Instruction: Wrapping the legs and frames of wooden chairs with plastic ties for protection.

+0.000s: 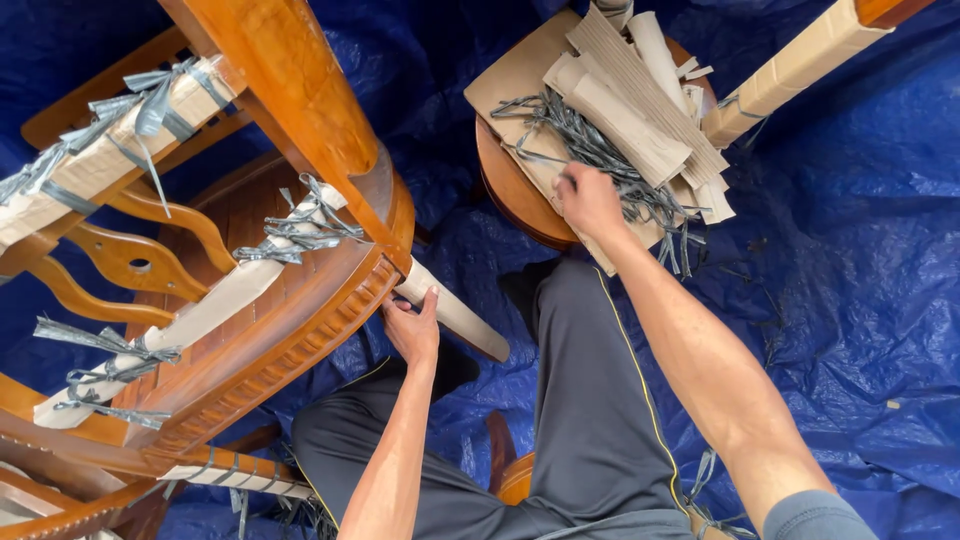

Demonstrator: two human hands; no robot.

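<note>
Blue plastic tarpaulin [850,300] covers the whole floor, creased and glossy. Only one view, head camera looking straight down.

Head view. Person seated, grey trousers [590,400] with a thin yellow side stripe.

Left hand [413,328]: fingers closed around a strip of corrugated cardboard [455,318], holding it against the carved rim of an overturned wooden chair [300,300]. The strip continues past the hand toward lower right, free end unsupported. Grip is clenched on the cardboard; thumb side is hidden behind the rim.

Right hand [590,200]: fingers curled down into a loose pile of grey plastic ties [600,150]. The hand touches the ties, but whether any is pinched I cannot tell; the fingertips are buried in the pile.

The ties lie on a flat cardboard sheet [510,80] on a round wooden stool [510,195], just ahead of the right knee. Beside the ties: a stack of folded corrugated cardboard pieces [640,110], at least five, exact count unclear through overlap.

Chair count: one clearly in hand. Cardboard wraps already bound on it with grey ties: three visible at left, upper [120,140], middle [240,290], lower [110,400].

Top right: one further wooden leg wrapped in cardboard [790,70], tied near its lower end.
</note>
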